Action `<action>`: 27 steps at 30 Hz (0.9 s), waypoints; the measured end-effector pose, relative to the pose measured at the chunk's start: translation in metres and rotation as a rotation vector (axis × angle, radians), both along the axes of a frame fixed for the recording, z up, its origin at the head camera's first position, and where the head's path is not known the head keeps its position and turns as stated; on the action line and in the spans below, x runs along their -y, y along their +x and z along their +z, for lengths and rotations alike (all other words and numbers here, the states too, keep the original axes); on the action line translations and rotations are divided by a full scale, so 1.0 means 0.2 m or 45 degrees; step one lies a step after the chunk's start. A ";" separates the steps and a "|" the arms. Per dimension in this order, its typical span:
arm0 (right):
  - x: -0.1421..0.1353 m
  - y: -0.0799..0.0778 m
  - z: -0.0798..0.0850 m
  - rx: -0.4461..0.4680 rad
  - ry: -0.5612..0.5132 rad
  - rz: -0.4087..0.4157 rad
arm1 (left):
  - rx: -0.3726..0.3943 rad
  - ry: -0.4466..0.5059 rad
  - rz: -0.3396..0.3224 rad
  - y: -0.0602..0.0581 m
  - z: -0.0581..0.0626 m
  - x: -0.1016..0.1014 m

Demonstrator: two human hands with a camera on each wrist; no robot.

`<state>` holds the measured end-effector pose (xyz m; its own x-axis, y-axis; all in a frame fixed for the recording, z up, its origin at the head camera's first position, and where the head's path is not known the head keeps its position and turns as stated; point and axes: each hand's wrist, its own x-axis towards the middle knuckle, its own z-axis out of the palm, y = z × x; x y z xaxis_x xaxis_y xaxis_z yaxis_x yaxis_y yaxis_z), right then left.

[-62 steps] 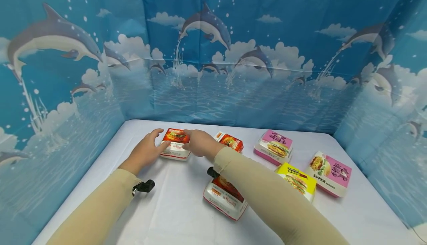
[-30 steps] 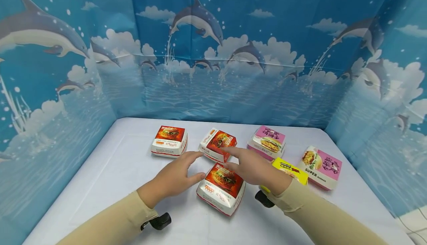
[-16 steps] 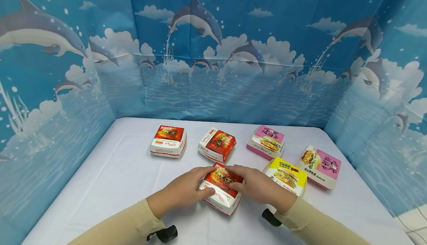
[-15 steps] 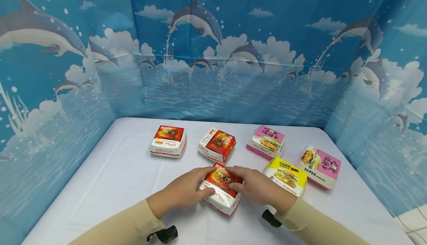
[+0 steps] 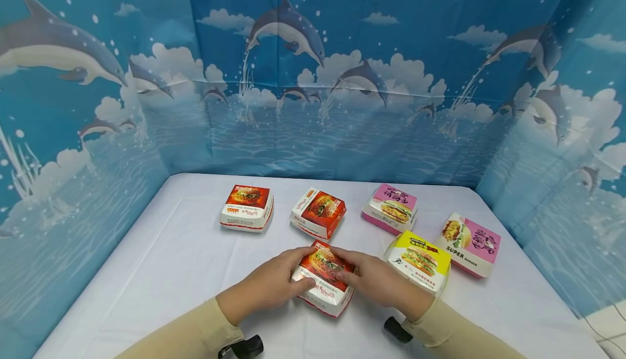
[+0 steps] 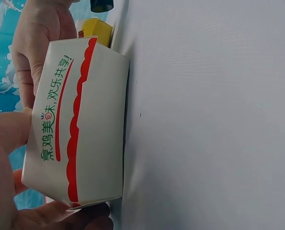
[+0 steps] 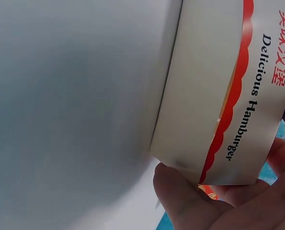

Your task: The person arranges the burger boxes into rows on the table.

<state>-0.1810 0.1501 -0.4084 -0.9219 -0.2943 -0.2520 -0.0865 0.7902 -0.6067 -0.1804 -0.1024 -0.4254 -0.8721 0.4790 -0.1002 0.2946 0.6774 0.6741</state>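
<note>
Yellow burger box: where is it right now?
In the head view, the yellow burger box lies right of centre, between the right hand and the pink-and-white SUPER burger box.

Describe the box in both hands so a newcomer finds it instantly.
On the white tabletop before the dolphin backdrop, find the yellow box. Left of it sits the red-and-white burger box. Unlike its lookalikes, the back-left red box and the back-middle red box, it is held between the left hand and the right hand.
</note>
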 end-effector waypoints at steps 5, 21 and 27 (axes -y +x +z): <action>0.00 0.00 -0.01 0.006 0.013 -0.029 | 0.010 0.007 0.003 0.00 0.00 0.00; 0.01 0.01 -0.01 0.009 -0.063 -0.067 | 0.011 0.030 0.003 0.02 -0.01 0.00; 0.01 0.02 -0.01 0.014 -0.100 -0.082 | 0.019 0.028 -0.002 0.02 -0.01 0.01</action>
